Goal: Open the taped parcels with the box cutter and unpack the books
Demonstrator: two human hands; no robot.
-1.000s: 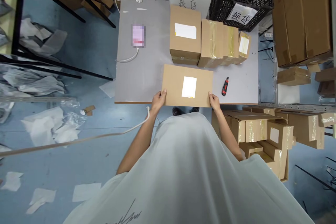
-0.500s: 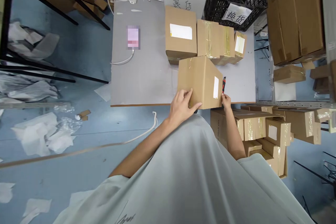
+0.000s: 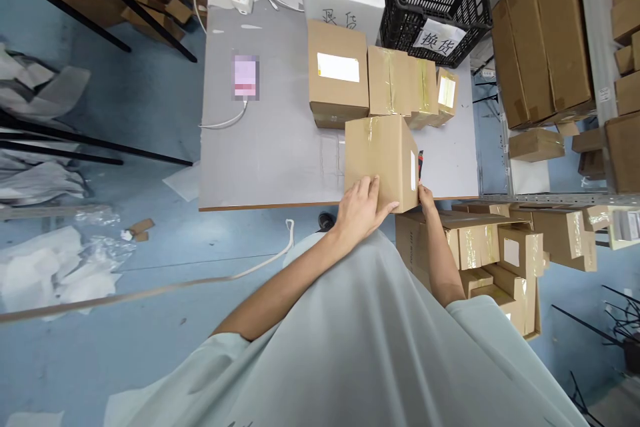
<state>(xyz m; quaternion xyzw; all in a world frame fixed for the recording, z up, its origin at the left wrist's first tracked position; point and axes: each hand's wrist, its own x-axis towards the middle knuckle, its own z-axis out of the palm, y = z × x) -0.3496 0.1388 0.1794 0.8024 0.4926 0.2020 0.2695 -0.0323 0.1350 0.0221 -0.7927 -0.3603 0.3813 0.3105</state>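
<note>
1. We see the box (image 3: pixel 373 150) just right of the frame's centre, at the table's (image 3: pixel 270 167) lower edge.
2. Our left hand (image 3: pixel 361 208) lies on its lower left, fingers spread.
3. Our right hand (image 3: pixel 426 197) meets its lower right corner; we cannot tell its grip.

Four boxes (image 3: pixel 387 83) on the table (image 3: pixel 270 163) stand behind the carton (image 3: pixel 371 153).

The held box (image 3: pixel 370 157) is matt cardboard, its tape (image 3: pixel 371 128) glossy; the desk (image 3: pixel 265 167) looks smooth, the crate (image 3: pixel 397 30) plastic, the shirt (image 3: pixel 360 327) matt cloth.
</note>
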